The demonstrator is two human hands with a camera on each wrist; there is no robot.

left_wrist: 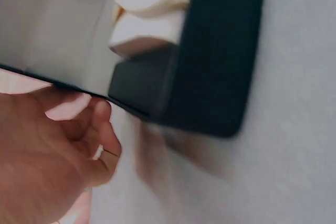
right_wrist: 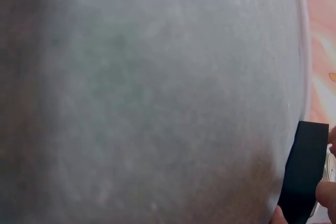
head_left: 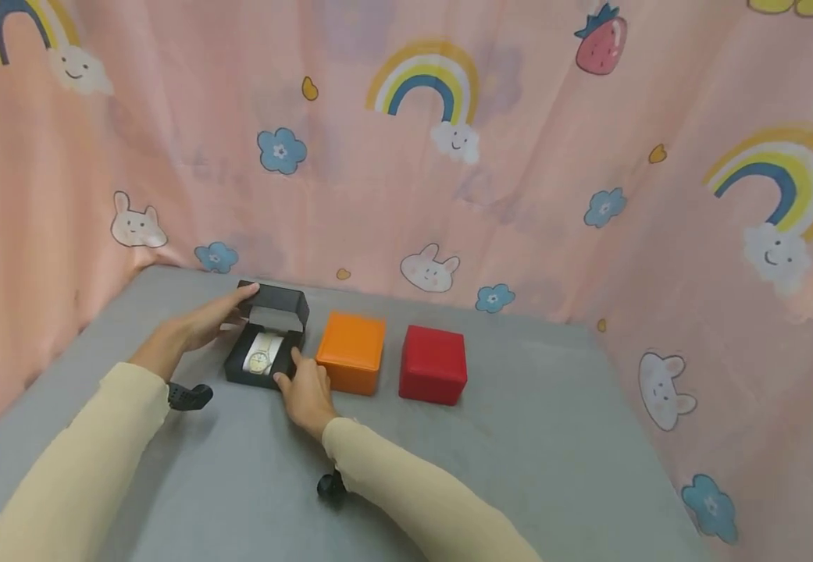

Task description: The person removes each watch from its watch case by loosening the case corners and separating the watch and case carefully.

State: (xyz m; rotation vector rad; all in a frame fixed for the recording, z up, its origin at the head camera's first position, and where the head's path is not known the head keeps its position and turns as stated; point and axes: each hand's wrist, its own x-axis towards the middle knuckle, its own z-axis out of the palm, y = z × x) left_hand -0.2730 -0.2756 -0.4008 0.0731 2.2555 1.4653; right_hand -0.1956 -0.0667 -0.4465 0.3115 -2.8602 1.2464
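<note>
A black watch box stands on the grey table with its lid raised. Inside it, a wristwatch with a pale strap is wrapped round a white cushion. My left hand holds the lid at its left side, one finger reaching along the top edge. In the left wrist view, the curled fingers are by the lid's edge, and part of the grip is hidden behind it. At the front right corner, my right hand grips the box base; the right wrist view catches only a thumb on the black wall.
Just right of the watch box is a closed orange box, and beyond it a closed red box. A pink patterned curtain hangs behind the grey table and along its sides.
</note>
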